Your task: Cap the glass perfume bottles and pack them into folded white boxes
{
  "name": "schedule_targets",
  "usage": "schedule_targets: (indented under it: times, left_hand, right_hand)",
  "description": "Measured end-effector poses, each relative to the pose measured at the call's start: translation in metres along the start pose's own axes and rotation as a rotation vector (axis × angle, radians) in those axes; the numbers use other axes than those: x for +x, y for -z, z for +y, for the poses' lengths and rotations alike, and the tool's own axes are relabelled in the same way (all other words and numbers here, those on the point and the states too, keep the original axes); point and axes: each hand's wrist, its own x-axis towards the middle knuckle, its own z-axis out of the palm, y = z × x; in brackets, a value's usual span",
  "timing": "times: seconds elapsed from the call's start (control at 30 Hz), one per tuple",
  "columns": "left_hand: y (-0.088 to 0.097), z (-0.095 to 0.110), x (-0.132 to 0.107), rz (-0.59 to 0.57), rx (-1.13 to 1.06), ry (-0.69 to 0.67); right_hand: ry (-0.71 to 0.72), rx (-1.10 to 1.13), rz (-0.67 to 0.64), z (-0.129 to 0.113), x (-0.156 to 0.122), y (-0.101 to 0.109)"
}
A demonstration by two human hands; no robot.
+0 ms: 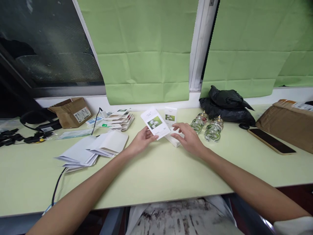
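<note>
The left hand [141, 140] holds a white card with a flower picture [155, 123] by its bottom corner, pinched between thumb and fingers, so the picture tips up where the person can see it. The right hand [187, 137] lies flat with its fingers spread on a long white box [174, 139], which rests on the desk [156, 176] near the middle of the back edge; the hand seems to keep the box from sliding. The two hands are close, but they do not touch. Behind the box a small white carton [170, 115] stands up, showing the same flower. Just to the right sit two glass bottles [207, 128], side by side. Toward the left side of the desk lie piles of flat white cards [94, 148], kept within easy reach. A dark phone [271, 141] lies flat near the right edge, out of the way.
</note>
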Motion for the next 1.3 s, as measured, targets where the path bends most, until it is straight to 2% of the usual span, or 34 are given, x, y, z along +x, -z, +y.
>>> schedule_targets:
  times: [0.1, 0.17, 0.33, 0.5, 0.67, 0.77, 0.87, 0.9, 0.93, 1.03, 1.13, 1.2, 1.3]
  left_hand:
    - [0.024, -0.013, 0.008, 0.193, 0.386, -0.031]
    - [0.037, -0.022, 0.011, 0.266, 0.561, -0.002]
    - [0.053, -0.041, 0.02, 0.319, 0.626, 0.024]
    - [0.058, -0.052, 0.025, 0.302, 0.603, 0.036]
    - [0.055, -0.05, 0.025, 0.323, 0.547, 0.06]
    - [0.05, -0.04, 0.021, 0.422, 0.553, 0.08]
    - [0.042, -0.023, 0.009, 0.578, 0.671, 0.062]
    - [0.038, -0.016, 0.004, 0.585, 0.709, 0.05]
    - [0.034, -0.009, -0.002, 0.538, 0.736, 0.049]
    - [0.014, 0.005, -0.014, 0.284, 0.731, 0.051]
    - [-0.008, 0.007, -0.018, 0.102, 0.693, 0.059]
    - [-0.018, 0.003, -0.017, 0.061, 0.662, 0.037]
    - [-0.022, -0.002, -0.016, 0.083, 0.629, 0.008]
  right_hand:
    - [-0.05, -0.15, -0.006, 0.007, 0.001, -0.001]
    - [-0.098, -0.214, -0.054, 0.013, 0.0, -0.005]
    - [-0.176, -0.272, -0.154, 0.018, -0.004, -0.016]
    - [-0.228, -0.291, -0.138, 0.017, -0.004, -0.019]
    - [-0.215, -0.32, -0.131, 0.018, -0.005, -0.019]
    - [-0.21, -0.331, -0.131, 0.017, -0.005, -0.02]
    - [-0.244, -0.33, -0.148, 0.015, -0.006, -0.02]
    - [-0.255, -0.321, -0.152, 0.014, -0.006, -0.02]
    - [-0.262, -0.308, -0.155, 0.013, -0.006, -0.019]
    - [-0.268, -0.246, -0.148, 0.012, -0.006, -0.018]
    - [-0.279, -0.143, -0.133, 0.013, -0.005, -0.015]
    - [-0.289, -0.046, -0.143, 0.016, -0.004, -0.015]
    - [-0.326, 0.112, -0.162, 0.023, -0.004, -0.017]
